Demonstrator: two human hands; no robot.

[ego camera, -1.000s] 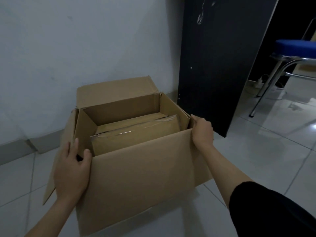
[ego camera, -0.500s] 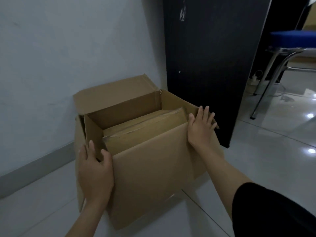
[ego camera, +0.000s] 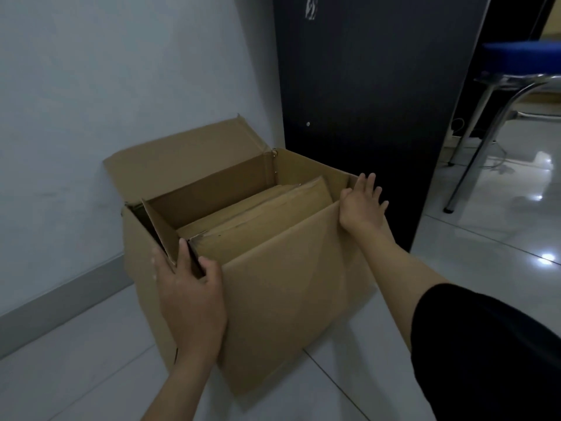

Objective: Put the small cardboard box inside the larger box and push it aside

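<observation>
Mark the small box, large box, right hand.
small box [ego camera: 261, 235], head view, its top face
large box [ego camera: 291, 287], head view, its front wall
right hand [ego camera: 362, 206], head view, back of hand

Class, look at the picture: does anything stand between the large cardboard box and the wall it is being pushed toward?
Nothing visible does. The large box sits near the wall, with its rear flap against it; the black panel stands at its right.

Larger box [ego camera: 291, 293] at frame centre on floor [ego camera: 485, 262], wall [ego camera: 121, 86] behind; small box [ego camera: 258, 220] inside it; panel [ego camera: 364, 86] upper right, chair [ego camera: 516, 95] far right
</observation>
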